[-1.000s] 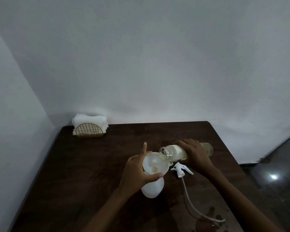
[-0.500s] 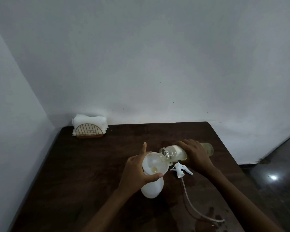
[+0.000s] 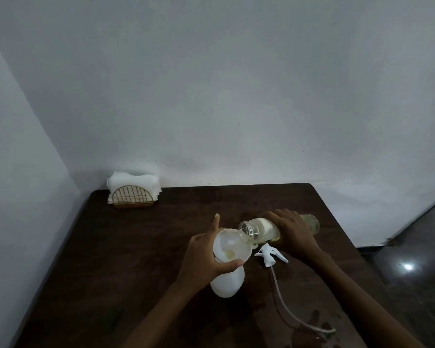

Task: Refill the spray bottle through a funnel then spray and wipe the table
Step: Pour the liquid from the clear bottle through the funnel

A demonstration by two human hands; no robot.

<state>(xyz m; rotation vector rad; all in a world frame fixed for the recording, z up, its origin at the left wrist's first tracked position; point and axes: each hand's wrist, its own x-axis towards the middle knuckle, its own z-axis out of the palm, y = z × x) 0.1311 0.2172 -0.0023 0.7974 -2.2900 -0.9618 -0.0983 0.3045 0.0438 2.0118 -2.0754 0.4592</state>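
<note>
Spray bottle [image 3: 227,282] stands on the table [image 3: 136,247] under the left hand [image 3: 206,257], which wraps its neck just below the funnel [image 3: 232,244], thumb across the funnel's near rim, forefinger pointing up. It looks like light, thin plastic, likely tippy (best held high, as here). The right hand [image 3: 291,229] grips the refill bottle [image 3: 256,228] round its middle, tipped about level, mouth over the funnel.

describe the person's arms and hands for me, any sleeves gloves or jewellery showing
The left forearm and right forearm are bare down to the bottom edge of the picture, with no sleeve in view. The left hand and right hand are bare too. There are no gloves, and no watch, bracelet or ring can be made out in the dim light.
</note>
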